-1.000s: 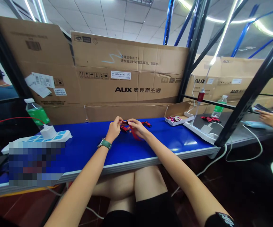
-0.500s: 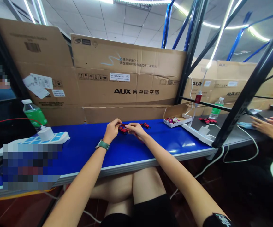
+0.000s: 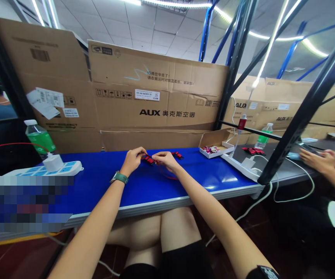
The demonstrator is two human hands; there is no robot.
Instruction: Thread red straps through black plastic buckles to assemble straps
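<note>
Head view: since a second ago the red loop that hung below the right hand [image 3: 163, 159] has mostly dropped out of sight, and both hands now sit lower, closer to the blue table [image 3: 103, 186]. Left hand [image 3: 132, 159] and right hand pinch a small red-black strap piece [image 3: 148, 158] between them, just above the table. Another such piece [image 3: 178, 155] lies beside. An open box [image 3: 218, 144] holds small red-and-white bits.

The big cardboard box [image 3: 155, 93] behind the bench [image 3: 144, 186] reads "AUX 奥克斯空调"; the box to its right [image 3: 272, 104] also reads "AUX".
</note>
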